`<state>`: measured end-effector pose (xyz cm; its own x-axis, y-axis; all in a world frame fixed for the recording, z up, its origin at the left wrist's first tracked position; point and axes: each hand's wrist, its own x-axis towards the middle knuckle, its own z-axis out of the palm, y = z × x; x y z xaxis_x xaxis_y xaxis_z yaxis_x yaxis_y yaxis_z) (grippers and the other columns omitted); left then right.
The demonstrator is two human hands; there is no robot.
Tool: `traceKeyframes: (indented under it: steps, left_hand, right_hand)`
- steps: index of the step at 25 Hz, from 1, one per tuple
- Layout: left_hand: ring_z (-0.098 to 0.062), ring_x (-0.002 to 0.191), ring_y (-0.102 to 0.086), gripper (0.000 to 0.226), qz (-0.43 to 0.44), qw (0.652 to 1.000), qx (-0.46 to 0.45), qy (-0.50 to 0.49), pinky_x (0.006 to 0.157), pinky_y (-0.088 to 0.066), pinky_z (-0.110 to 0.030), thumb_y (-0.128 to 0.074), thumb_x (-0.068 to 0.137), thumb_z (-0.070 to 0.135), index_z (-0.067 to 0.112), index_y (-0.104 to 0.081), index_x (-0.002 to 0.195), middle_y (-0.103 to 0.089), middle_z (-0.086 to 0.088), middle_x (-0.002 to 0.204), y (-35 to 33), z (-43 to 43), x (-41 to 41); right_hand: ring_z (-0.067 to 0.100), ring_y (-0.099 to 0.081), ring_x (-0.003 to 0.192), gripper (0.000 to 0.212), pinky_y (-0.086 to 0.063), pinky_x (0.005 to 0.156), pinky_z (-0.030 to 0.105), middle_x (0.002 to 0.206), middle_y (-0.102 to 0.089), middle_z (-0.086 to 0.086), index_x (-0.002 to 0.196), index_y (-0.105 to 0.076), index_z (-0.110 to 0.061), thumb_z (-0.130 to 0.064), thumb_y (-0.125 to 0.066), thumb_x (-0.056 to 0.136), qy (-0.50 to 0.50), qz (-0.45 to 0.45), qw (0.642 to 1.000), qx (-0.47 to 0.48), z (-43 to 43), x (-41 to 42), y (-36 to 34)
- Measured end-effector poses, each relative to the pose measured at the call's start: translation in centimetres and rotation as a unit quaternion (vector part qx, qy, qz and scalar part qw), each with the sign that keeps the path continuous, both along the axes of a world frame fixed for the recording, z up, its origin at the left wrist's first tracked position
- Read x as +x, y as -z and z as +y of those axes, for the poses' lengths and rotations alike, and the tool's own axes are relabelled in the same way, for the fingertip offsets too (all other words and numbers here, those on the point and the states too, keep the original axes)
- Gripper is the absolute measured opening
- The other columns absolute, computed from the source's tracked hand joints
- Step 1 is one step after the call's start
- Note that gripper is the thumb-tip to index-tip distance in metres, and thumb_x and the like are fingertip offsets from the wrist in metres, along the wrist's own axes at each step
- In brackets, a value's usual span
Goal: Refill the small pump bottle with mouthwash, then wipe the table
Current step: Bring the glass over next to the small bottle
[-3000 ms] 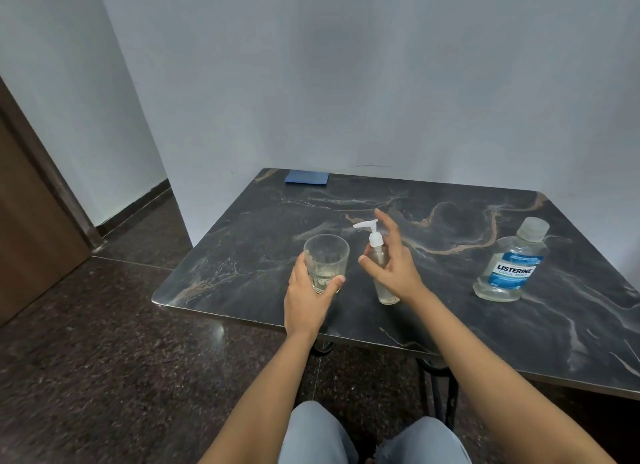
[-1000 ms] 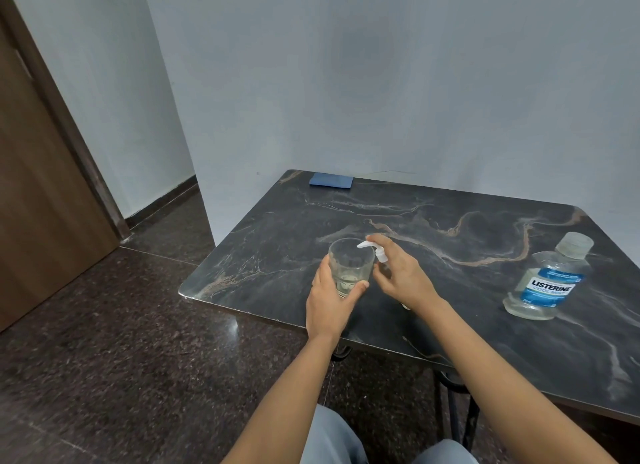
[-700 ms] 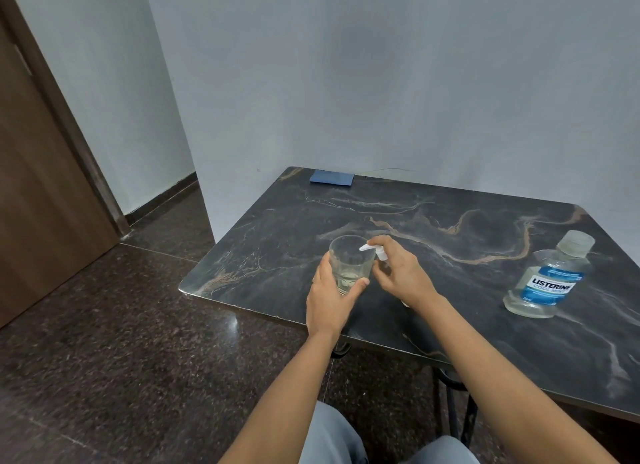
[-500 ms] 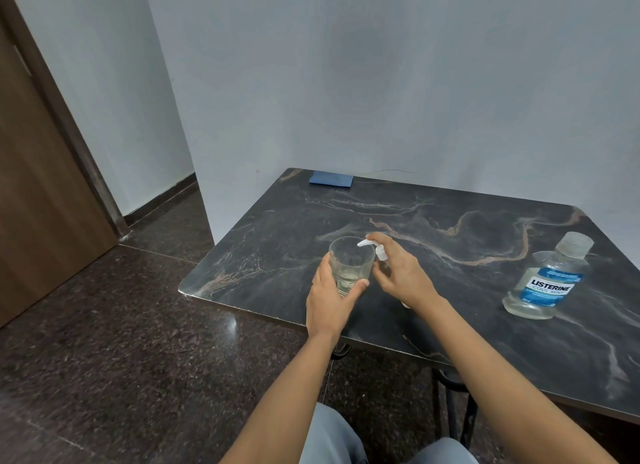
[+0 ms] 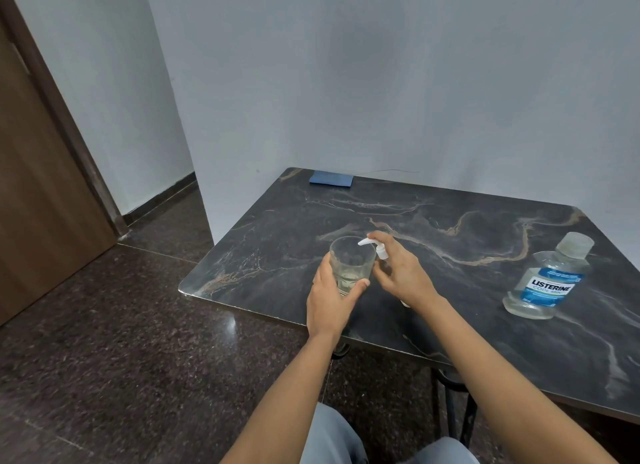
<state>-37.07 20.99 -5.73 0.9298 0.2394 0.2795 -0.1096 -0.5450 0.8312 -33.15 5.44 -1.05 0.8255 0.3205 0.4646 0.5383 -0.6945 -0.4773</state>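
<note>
A clear glass (image 5: pixel 350 263) with a little pale liquid at its bottom stands on the dark marble table (image 5: pixel 450 228), and my left hand (image 5: pixel 330 301) grips it from the near side. My right hand (image 5: pixel 401 273) holds the small pump bottle (image 5: pixel 375 248), tilted so its white spout reaches over the glass rim; my index finger lies on the pump head. The hand hides most of the bottle's body. A capped Listerine mouthwash bottle (image 5: pixel 547 280) stands upright to the right, apart from both hands.
A folded blue cloth (image 5: pixel 331 179) lies at the table's far left corner against the wall. The table's near edge runs just behind my wrists. A brown door (image 5: pixel 38 200) stands to the left across the dark stone floor.
Since three seconds ago the pump bottle has tipped toward the glass with its spout over the rim. Over the last second the pump head dipped and rose slightly; the glass stayed put.
</note>
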Motion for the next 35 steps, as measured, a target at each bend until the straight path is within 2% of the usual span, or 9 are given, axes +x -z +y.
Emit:
traceKeyframes:
  steps: [5, 9, 13, 17, 20, 22, 27, 32, 35]
  left_hand:
    - [-0.016, 0.127, -0.051, 0.086, 0.003, 1.0, -0.004, -0.001, 0.1, -0.048, -0.038, -0.064, 0.073, 0.065, 0.024, -0.034, 0.143, -0.051, 0.004, 0.14, 0.1, -0.1, 0.1]
    - [-0.016, 0.127, -0.05, 0.086, 0.005, 1.0, -0.002, -0.003, 0.101, -0.047, -0.038, -0.065, 0.074, 0.063, 0.023, -0.034, 0.143, -0.05, 0.003, 0.141, 0.1, -0.1, 0.1]
    - [-0.016, 0.126, -0.051, 0.087, 0.011, 1.0, -0.002, -0.005, 0.1, -0.048, -0.04, -0.063, 0.073, 0.067, 0.023, -0.035, 0.143, -0.051, 0.004, 0.14, 0.1, 0.0, 0.1]
    - [-0.016, 0.125, -0.052, 0.088, 0.015, 1.0, -0.009, -0.004, 0.099, -0.048, -0.041, -0.064, 0.071, 0.07, 0.025, -0.036, 0.141, -0.052, 0.005, 0.139, -0.1, 0.0, 0.0]
    - [-0.018, 0.127, -0.05, 0.092, 0.021, 1.0, -0.018, 0.001, 0.1, -0.047, -0.043, -0.066, 0.07, 0.069, 0.024, -0.034, 0.143, -0.05, 0.003, 0.141, -0.5, 0.0, -0.2]
    - [-0.019, 0.128, -0.05, 0.094, 0.027, 0.999, -0.021, -0.004, 0.1, -0.047, -0.043, -0.068, 0.067, 0.069, 0.025, -0.034, 0.143, -0.05, 0.003, 0.141, -0.8, -0.1, -0.3]
    - [-0.021, 0.126, -0.051, 0.092, 0.034, 0.999, -0.013, -0.025, 0.094, -0.044, -0.038, -0.077, 0.066, 0.062, 0.023, -0.037, 0.139, -0.052, 0.004, 0.139, -1.9, -0.5, -0.5]
    - [-0.025, 0.12, -0.056, 0.084, 0.041, 0.999, -0.002, -0.033, 0.089, -0.044, -0.035, -0.079, 0.068, 0.055, 0.017, -0.042, 0.133, -0.058, -0.003, 0.133, -3.1, -1.0, 0.0]
    - [-0.025, 0.119, -0.056, 0.085, 0.03, 0.999, 0.033, -0.017, 0.089, -0.044, -0.035, -0.078, 0.068, 0.056, 0.017, -0.041, 0.134, -0.058, -0.004, 0.132, -4.5, -1.3, 1.2]
  right_hand:
    - [0.018, -0.06, 0.071, 0.04, -0.054, 0.07, 0.032, 0.112, -0.06, -0.002, 0.118, -0.047, -0.025, -0.009, -0.062, 0.084, -0.008, -0.017, 1.0, 0.019, 0.1, 0.1, 0.0]
    - [0.018, -0.059, 0.071, 0.036, -0.051, 0.068, 0.029, 0.109, -0.061, -0.001, 0.117, -0.051, -0.018, -0.007, -0.061, 0.083, 0.0, -0.019, 1.0, 0.024, 0.0, 0.0, -0.1]
    - [0.013, -0.055, 0.065, 0.048, -0.04, 0.065, 0.012, 0.106, -0.054, -0.012, 0.119, -0.042, -0.031, -0.004, -0.059, 0.083, 0.001, -0.013, 0.999, 0.036, -0.1, -0.2, -0.2]
    - [0.011, -0.056, 0.063, 0.063, -0.046, 0.069, 0.022, 0.118, -0.055, -0.001, 0.133, -0.027, -0.041, -0.009, -0.058, 0.088, 0.004, 0.01, 0.999, 0.043, -0.8, -1.1, -0.4]
    - [0.024, -0.061, 0.101, 0.073, -0.045, 0.085, 0.029, 0.137, -0.047, 0.01, 0.147, -0.013, -0.027, -0.022, -0.059, 0.091, 0.034, 0.051, 0.998, 0.031, -1.6, -1.7, -0.8]
    - [0.022, -0.052, 0.117, 0.067, -0.042, 0.091, 0.028, 0.137, -0.046, 0.007, 0.144, -0.022, -0.019, -0.031, -0.06, 0.09, 0.048, 0.052, 0.997, 0.009, -2.1, -2.1, -1.0]
    - [0.013, -0.043, 0.093, 0.049, -0.038, 0.077, 0.025, 0.107, -0.041, -0.002, 0.123, -0.04, -0.014, -0.035, -0.062, 0.085, 0.085, -0.019, 0.995, -0.05, -3.5, -3.1, -1.2]
    - [0.023, -0.051, 0.094, 0.043, -0.048, 0.076, 0.038, 0.108, -0.047, 0.003, 0.117, -0.036, -0.014, -0.034, -0.056, 0.085, 0.088, 0.047, 0.989, -0.108, -4.3, -3.2, -2.1]
    - [0.017, -0.052, 0.095, 0.045, -0.047, 0.08, 0.032, 0.105, -0.05, -0.003, 0.123, -0.038, -0.02, -0.027, -0.06, 0.085, 0.065, 0.061, 0.995, -0.032, -5.1, -2.5, -3.8]
